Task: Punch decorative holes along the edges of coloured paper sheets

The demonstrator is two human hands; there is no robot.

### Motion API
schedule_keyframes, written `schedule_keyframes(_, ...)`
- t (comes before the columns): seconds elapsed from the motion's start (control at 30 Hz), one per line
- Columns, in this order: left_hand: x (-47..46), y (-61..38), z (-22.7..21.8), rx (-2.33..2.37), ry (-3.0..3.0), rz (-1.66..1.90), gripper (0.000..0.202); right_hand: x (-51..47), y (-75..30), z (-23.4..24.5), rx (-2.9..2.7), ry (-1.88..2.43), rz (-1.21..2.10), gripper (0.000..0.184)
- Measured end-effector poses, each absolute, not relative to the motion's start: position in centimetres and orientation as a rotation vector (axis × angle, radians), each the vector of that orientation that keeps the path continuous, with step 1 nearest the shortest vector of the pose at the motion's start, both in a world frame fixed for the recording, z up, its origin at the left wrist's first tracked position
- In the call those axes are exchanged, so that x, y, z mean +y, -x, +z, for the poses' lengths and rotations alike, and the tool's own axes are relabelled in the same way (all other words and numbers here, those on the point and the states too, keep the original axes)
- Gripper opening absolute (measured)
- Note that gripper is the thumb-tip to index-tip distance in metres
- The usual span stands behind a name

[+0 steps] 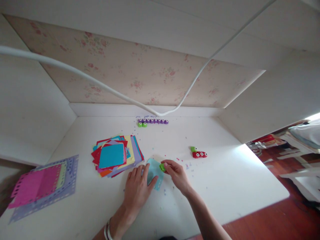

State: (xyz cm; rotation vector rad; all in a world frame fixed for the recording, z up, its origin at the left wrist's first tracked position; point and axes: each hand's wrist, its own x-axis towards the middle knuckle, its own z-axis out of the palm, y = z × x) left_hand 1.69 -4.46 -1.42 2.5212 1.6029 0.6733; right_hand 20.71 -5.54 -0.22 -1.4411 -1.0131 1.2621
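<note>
A light blue sheet of paper (153, 171) lies on the white table before me, with small holes along its lower right part. My left hand (139, 181) rests on the sheet's left side, fingers stretched and apart. At the sheet's upper right edge, my right hand (176, 173) grips a small green craft punch (162, 167) between thumb and fingers. The punch sits at the paper's edge; whether the edge is inside its slot I cannot tell. Tiny punched bits are scattered around the sheet.
Left of my hands is a stack of coloured paper (112, 156). Punched pink and purple sheets (37, 183) lie farther left. A row of purple punches (156, 121) with two green punches (142, 125) stands at the back. Red punches (200, 154) and one green are at right. A white cable (100, 87) hangs across.
</note>
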Motion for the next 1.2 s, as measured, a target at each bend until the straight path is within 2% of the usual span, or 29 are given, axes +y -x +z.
schedule_keyframes(0.47, -3.5, -1.0, -2.5, 1.537, -2.303, 0.647, 0.06, -6.1, -20.2, 1.3, -0.653, 1.162, 1.701, 0.032)
schedule_keyframes(0.67, -3.4, -0.6, -2.4, 1.48, -2.217, 0.66, 0.063, -6.2, -20.0, 1.5, -0.653, 1.169, 1.643, 0.03)
schedule_keyframes(0.9, -3.0, -0.3, -2.4, 1.484, -2.184, 0.683, 0.081, -6.3, -21.8, 0.7, -0.913, 1.361, 1.422, 0.033)
schedule_keyframes(1.07, -3.0, -0.3, -2.6, 1.487, -2.162, 0.699, 0.074, -6.8, -23.0, 0.1, -1.129, 1.586, 1.205, 0.034)
schedule_keyframes(1.2, -3.1, -0.6, -1.6, 1.488, -2.033, 0.767, 0.049, -7.2, -23.2, 0.2, -1.13, 1.582, 1.237, 0.035)
